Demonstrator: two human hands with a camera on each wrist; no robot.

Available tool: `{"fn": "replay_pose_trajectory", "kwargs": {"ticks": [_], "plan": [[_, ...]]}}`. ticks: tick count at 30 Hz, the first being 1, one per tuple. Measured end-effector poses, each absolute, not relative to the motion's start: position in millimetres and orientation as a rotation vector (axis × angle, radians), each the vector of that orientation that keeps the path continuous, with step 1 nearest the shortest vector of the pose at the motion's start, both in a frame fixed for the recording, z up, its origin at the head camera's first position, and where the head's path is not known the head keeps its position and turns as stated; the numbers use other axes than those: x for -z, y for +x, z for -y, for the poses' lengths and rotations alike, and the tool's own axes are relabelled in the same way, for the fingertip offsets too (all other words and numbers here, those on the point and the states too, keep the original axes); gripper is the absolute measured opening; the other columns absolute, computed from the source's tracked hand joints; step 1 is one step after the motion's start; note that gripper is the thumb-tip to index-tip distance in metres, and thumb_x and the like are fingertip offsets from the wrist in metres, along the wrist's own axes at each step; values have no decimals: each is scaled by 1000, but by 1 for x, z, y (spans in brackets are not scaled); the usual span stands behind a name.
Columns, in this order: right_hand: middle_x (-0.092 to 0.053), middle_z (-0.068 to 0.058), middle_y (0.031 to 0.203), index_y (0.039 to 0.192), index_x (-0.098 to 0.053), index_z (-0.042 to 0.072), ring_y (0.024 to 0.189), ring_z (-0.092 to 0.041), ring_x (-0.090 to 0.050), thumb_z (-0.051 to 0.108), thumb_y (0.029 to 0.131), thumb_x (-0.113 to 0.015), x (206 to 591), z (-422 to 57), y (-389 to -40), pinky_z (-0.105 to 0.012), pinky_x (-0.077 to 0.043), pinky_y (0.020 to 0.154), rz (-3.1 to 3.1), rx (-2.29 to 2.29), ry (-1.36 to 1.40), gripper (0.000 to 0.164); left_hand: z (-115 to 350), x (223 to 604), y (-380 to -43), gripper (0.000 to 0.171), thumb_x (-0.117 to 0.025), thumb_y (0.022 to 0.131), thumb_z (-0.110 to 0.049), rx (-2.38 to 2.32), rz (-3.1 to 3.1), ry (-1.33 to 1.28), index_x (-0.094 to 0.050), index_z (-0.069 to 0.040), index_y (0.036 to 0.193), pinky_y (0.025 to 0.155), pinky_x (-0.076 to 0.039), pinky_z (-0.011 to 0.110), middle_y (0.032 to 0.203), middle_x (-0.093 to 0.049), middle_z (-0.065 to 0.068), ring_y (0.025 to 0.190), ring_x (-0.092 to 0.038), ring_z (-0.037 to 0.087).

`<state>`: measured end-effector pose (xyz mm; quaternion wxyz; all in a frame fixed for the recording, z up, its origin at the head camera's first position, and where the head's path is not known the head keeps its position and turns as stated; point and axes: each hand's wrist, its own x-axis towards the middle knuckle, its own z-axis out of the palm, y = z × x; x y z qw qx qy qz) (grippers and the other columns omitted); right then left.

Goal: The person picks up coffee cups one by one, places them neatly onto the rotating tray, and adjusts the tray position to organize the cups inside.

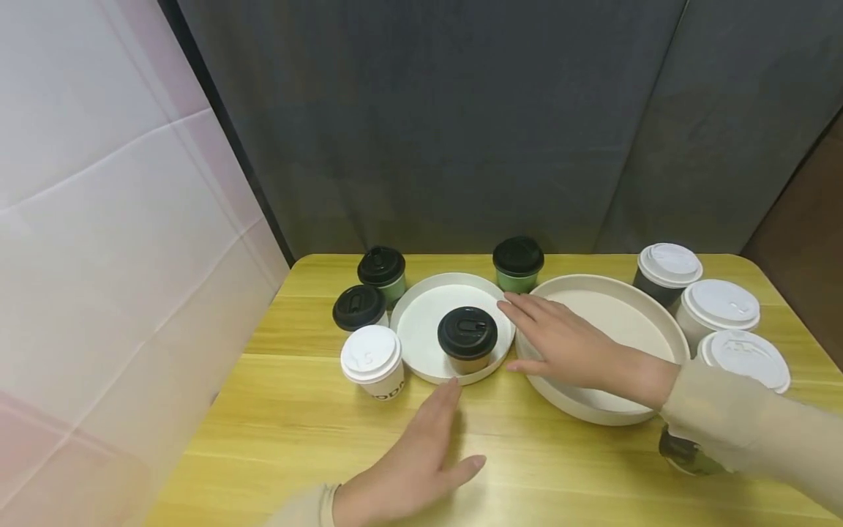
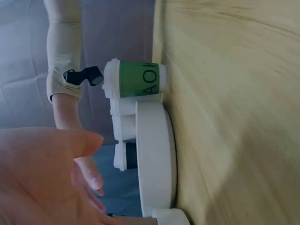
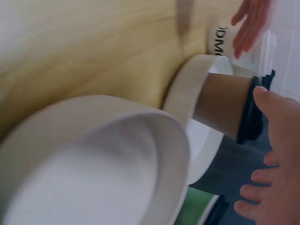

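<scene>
A brown paper cup with a black lid (image 1: 467, 333) stands upright on the smaller white round tray (image 1: 413, 311). My right hand (image 1: 566, 340) hovers to the right of that cup, over the larger cream round tray (image 1: 612, 289), its fingers extended and holding nothing. In the right wrist view its thumb overlaps the lid's edge, while the head view shows a gap between them. Below the smaller tray, near the front of the table, my left hand (image 1: 408, 461) has straight fingers and a spread thumb, with nothing in it. Its fingertips point toward the tray's front rim.
Left of the smaller tray stand a white-lidded cup (image 1: 372, 359) and two black-lidded cups. A green black-lidded cup (image 1: 518, 263) is behind, between the trays. Several white-lidded cups (image 1: 721, 304) line the right side. A green cup (image 2: 138, 78) is partly hidden by the right sleeve.
</scene>
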<state>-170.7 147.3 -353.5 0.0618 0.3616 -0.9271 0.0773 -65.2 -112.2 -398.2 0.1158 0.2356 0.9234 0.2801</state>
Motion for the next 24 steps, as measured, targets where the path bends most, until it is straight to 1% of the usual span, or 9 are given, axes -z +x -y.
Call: {"fn": "replay_pose_trajectory", "kwargs": {"ticks": [3,7,10,15,24], "plan": [[-38,-22,156,151,-36,1,142,-40,-41,52,88,-68,363,-155,-164,-56,-38,114,2840,-200,1085,87,111,403,-63,89,-51,96,-56,-628,-2771,766,-15,-2,158,123,-26,53,166,-16,15,154,-18,32],[-36,-23,157,151,-36,3,143,-41,-40,53,90,-64,372,-160,-158,-57,-38,113,2884,-194,1086,84,109,413,-64,88,-54,95,-54,-436,-2891,823,-21,0,156,122,-29,51,165,-20,17,154,-21,33],[-34,-22,158,152,-36,5,143,-42,-39,55,92,-60,376,-161,-155,-59,-37,113,2913,-193,1088,82,108,422,-66,89,-56,94,-54,-337,-2974,836,-22,0,156,121,-31,51,165,-21,18,153,-22,33],[-33,-20,160,152,-36,6,144,-43,-37,56,93,-56,382,-162,-153,-61,-36,113,2950,-186,1114,79,107,434,-71,92,-58,92,-54,-238,-3063,844,-21,0,156,120,-33,51,164,-21,19,152,-24,34],[-31,-18,161,153,-35,8,147,-42,-32,55,95,-54,387,-160,-152,-65,-32,114,2983,-186,1154,77,106,442,-75,92,-61,90,-54,-172,-3088,833,-25,0,155,120,-33,49,163,-25,20,151,-27,34]]}}
